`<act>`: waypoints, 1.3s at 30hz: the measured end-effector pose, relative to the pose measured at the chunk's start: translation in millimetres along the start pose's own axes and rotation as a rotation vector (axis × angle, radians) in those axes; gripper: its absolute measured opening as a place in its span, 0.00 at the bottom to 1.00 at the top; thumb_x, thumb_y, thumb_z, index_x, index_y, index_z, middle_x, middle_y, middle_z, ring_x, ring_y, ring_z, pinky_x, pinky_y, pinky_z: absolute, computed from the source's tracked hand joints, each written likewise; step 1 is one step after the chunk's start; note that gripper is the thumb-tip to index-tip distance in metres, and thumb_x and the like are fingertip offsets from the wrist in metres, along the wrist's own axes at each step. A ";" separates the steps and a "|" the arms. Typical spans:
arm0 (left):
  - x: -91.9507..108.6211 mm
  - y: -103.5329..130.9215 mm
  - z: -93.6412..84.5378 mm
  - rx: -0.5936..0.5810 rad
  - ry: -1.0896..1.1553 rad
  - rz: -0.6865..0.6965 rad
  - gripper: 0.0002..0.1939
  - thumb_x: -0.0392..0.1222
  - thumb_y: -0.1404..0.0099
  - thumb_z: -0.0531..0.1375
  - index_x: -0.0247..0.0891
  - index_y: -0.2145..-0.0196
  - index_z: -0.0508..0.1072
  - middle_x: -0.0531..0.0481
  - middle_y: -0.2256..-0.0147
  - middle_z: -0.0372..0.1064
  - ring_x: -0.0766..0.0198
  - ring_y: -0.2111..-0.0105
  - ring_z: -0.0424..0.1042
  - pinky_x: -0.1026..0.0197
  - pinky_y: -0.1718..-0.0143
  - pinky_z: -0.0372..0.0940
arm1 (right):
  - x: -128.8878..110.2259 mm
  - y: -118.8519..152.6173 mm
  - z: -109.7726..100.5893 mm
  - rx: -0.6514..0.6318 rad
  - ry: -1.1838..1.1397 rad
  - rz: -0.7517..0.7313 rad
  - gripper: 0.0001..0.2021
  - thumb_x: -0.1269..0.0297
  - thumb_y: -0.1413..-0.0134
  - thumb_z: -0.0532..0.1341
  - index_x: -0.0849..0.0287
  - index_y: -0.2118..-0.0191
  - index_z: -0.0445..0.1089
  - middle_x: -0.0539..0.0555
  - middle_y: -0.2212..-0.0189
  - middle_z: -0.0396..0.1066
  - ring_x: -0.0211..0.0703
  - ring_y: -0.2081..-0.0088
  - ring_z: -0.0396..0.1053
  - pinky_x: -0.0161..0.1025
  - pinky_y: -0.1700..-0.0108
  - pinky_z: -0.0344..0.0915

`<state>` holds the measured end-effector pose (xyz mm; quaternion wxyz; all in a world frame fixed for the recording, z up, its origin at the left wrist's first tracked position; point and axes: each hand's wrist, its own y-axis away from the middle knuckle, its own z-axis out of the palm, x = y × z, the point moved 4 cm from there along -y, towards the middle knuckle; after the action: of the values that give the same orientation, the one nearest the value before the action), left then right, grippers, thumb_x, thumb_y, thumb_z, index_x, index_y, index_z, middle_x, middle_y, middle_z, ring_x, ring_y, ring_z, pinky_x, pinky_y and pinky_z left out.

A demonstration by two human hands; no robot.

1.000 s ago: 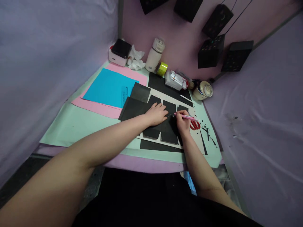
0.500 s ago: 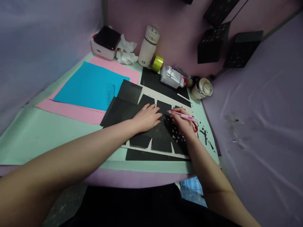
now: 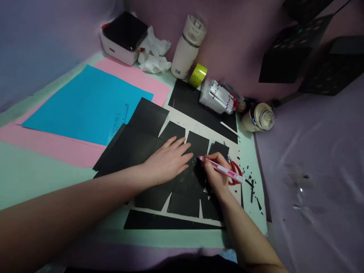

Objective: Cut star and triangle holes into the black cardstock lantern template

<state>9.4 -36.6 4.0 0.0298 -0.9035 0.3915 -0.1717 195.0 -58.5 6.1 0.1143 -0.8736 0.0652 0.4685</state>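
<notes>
The right hand (image 3: 217, 175) grips a pink pen (image 3: 222, 169), tip at the black card (image 3: 183, 199) on the white board (image 3: 196, 127) — the left hand (image 3: 166, 163) spreads flat there, grasping nothing. Marking or scoring seems underway — the next stroke likely needs the card kept still

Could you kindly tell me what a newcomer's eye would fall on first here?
Probably the bright blue sheet, lying over a pink sheet on the left side of the table. Next might come the hands at the centre: the left hand spread on cut black paper, the right hand holding a pink pen-like tool. The shiny yellow roll could follow, at the back beside the white bottle.
</notes>
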 end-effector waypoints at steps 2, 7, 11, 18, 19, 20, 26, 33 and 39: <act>-0.1 -0.1 -0.4 -0.009 0.010 -0.006 0.19 0.45 0.29 0.55 0.41 0.44 0.71 0.43 0.38 0.62 0.47 0.34 0.55 0.43 0.35 0.48 | 0.5 0.8 0.3 0.004 0.010 -0.014 0.04 0.64 0.51 0.62 0.55 0.74 0.69 0.47 0.79 0.70 0.39 0.78 0.65 0.36 0.75 0.61; -1.4 -1.0 -1.0 -0.008 0.012 -0.003 0.18 0.46 0.29 0.54 0.41 0.44 0.71 0.43 0.39 0.63 0.48 0.35 0.55 0.44 0.35 0.50 | 1.2 2.2 1.2 0.007 0.032 -0.015 0.04 0.64 0.50 0.62 0.54 0.74 0.70 0.47 0.79 0.71 0.39 0.79 0.66 0.36 0.76 0.61; -2.3 -1.5 -0.6 0.016 0.010 -0.001 0.18 0.46 0.29 0.55 0.41 0.45 0.72 0.44 0.39 0.64 0.48 0.35 0.56 0.44 0.35 0.50 | 0.5 3.2 1.0 0.016 0.042 0.000 0.05 0.63 0.50 0.63 0.54 0.74 0.70 0.48 0.80 0.71 0.39 0.79 0.65 0.36 0.76 0.62; -2.0 0.6 -0.7 0.025 0.015 -0.007 0.17 0.46 0.29 0.54 0.42 0.46 0.72 0.45 0.39 0.65 0.49 0.35 0.56 0.45 0.35 0.50 | -1.0 3.6 1.0 0.000 0.070 0.006 0.05 0.62 0.49 0.63 0.53 0.73 0.71 0.48 0.79 0.72 0.39 0.80 0.66 0.36 0.77 0.62; -1.8 0.8 -0.9 0.025 0.015 -0.008 0.17 0.46 0.29 0.54 0.42 0.46 0.72 0.45 0.39 0.65 0.49 0.35 0.56 0.45 0.35 0.50 | -1.4 3.4 1.1 0.001 0.073 0.005 0.05 0.62 0.49 0.63 0.54 0.73 0.71 0.48 0.80 0.71 0.39 0.80 0.66 0.36 0.77 0.62; -1.7 0.9 -1.0 0.026 0.015 -0.008 0.17 0.46 0.29 0.54 0.42 0.46 0.72 0.45 0.39 0.65 0.49 0.35 0.56 0.45 0.35 0.50 | -1.8 3.2 1.3 0.001 0.074 0.004 0.05 0.62 0.50 0.63 0.54 0.73 0.71 0.48 0.80 0.71 0.39 0.80 0.66 0.36 0.78 0.61; -1.2 0.4 -1.0 0.035 0.024 -0.007 0.17 0.46 0.29 0.55 0.41 0.46 0.73 0.43 0.40 0.65 0.48 0.35 0.57 0.44 0.35 0.51 | -3.1 2.9 1.5 0.018 0.102 -0.010 0.05 0.62 0.49 0.64 0.55 0.73 0.71 0.48 0.80 0.71 0.38 0.81 0.66 0.35 0.78 0.61; -1.5 0.3 -0.8 0.061 0.052 -0.012 0.17 0.45 0.29 0.56 0.40 0.46 0.73 0.43 0.40 0.65 0.47 0.35 0.57 0.44 0.35 0.51 | -12.7 10.0 3.8 -0.026 0.217 -0.200 0.03 0.67 0.46 0.62 0.57 0.70 0.70 0.48 0.77 0.73 0.35 0.79 0.67 0.33 0.76 0.63; -1.3 0.6 0.4 0.069 0.049 -0.008 0.17 0.45 0.29 0.56 0.40 0.46 0.73 0.43 0.40 0.65 0.48 0.36 0.57 0.44 0.36 0.51 | -14.2 13.2 6.2 -0.035 0.271 -0.263 0.03 0.70 0.45 0.61 0.56 0.69 0.68 0.48 0.74 0.75 0.35 0.78 0.68 0.33 0.74 0.64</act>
<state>8.2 -36.1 3.2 0.0505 -0.8990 0.3825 -0.2072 179.3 -69.5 12.7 0.1495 -0.9316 -0.0428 0.3284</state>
